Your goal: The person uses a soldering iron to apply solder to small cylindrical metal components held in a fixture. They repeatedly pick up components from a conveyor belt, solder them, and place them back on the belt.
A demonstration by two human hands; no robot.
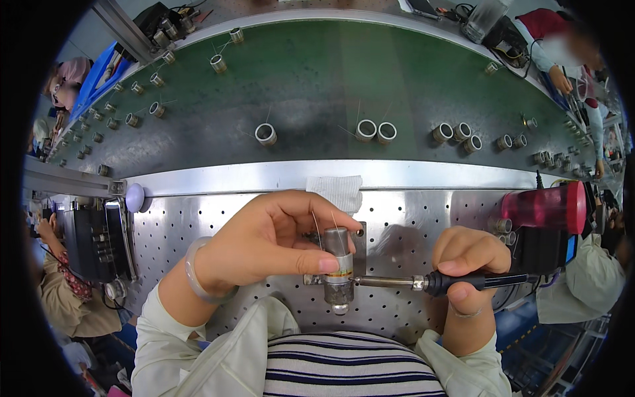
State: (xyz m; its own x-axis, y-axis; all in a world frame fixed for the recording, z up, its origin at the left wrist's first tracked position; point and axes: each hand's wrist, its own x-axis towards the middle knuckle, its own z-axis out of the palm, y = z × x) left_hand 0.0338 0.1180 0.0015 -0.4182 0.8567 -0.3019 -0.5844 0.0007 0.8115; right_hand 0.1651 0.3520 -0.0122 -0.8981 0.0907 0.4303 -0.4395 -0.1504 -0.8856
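Note:
My left hand [261, 241] is closed round a small ring-shaped metal part [343, 262], pinching it between thumb and fingers. The part sits around an upright metal post [336, 239] of a small fixture, and thin wires rise beside it. In my right hand [473, 255] is a soldering iron [387, 282], gripped by its black handle and pointing left. Its tip meets the lower side of the part or comes very close to it; the exact contact is too small to tell. Below the tip shows the rounded metal foot [340, 308] of the fixture.
A perforated metal worktop [410, 231] lies under my hands, with a folded white cloth [334, 192] at its far edge. Beyond the metal rail, a green conveyor belt [297, 73] carries several metal cylinders [266, 134]. A pink container [546, 208] stands right; other people work at both sides.

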